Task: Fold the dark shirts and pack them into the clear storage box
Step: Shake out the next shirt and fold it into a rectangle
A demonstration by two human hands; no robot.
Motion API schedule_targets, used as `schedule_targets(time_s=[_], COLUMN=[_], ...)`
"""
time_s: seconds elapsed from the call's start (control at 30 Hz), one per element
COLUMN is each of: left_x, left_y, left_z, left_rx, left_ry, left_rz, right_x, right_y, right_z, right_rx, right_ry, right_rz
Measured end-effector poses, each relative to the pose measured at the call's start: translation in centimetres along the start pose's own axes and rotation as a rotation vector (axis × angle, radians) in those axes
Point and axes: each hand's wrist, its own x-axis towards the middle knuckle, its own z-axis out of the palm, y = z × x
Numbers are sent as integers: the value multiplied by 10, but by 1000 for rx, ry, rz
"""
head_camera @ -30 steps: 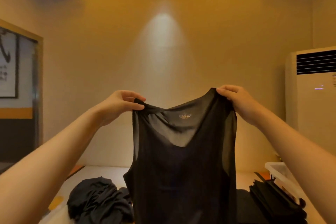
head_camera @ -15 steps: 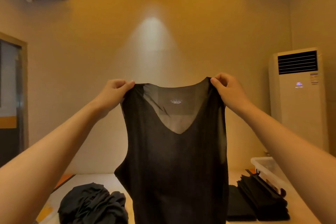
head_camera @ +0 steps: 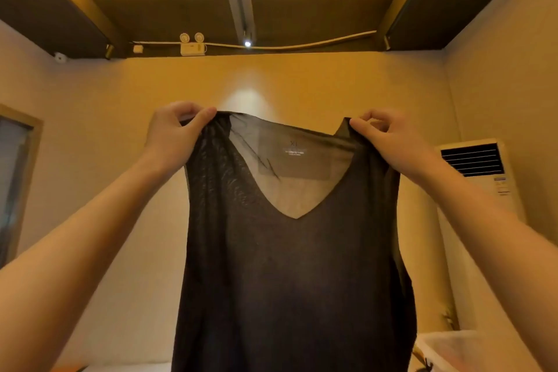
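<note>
A thin dark sleeveless V-neck shirt (head_camera: 290, 281) hangs full length in front of me, spread flat, with its neck label showing through the fabric. My left hand (head_camera: 173, 133) pinches the left shoulder strap. My right hand (head_camera: 389, 139) pinches the right shoulder strap. Both arms are raised and held apart, so the shirt is taut across the top. A corner of the clear storage box (head_camera: 447, 347) shows at the lower right, partly behind my right arm. The table and the other shirts are out of view.
A white floor-standing air conditioner (head_camera: 483, 178) stands against the right wall behind my right arm. A beige wall (head_camera: 120, 118) faces me, with a framed door or window (head_camera: 18, 178) at the left edge. Ceiling beams and strip lights run overhead.
The view has tilted upward, so the table, the crumpled pile and the folded stack have dropped out of sight. Both hands have lifted the shirt higher and pulled its shoulders wider apart.
</note>
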Motion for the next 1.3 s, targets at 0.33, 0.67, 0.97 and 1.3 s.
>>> schedule_targets(time_s=[0.33,0.67,0.97,1.3], left_x=[-11,-93,-246,-388], left_y=[-53,-238,-402,-252], left_z=[40,143,224,124], left_rx=[-43,78,550,454], left_ry=[-69,-472,-737,-1321], left_rz=[-176,-582,-825,-651], right_x=[9,-30,-135,-300], right_y=[64,242,395,253], right_z=[1,124,274,215], right_rx=[121,-161,-306,-477], right_ry=[-162,-517,-597,-1082], right_rz=[214,576,865,597])
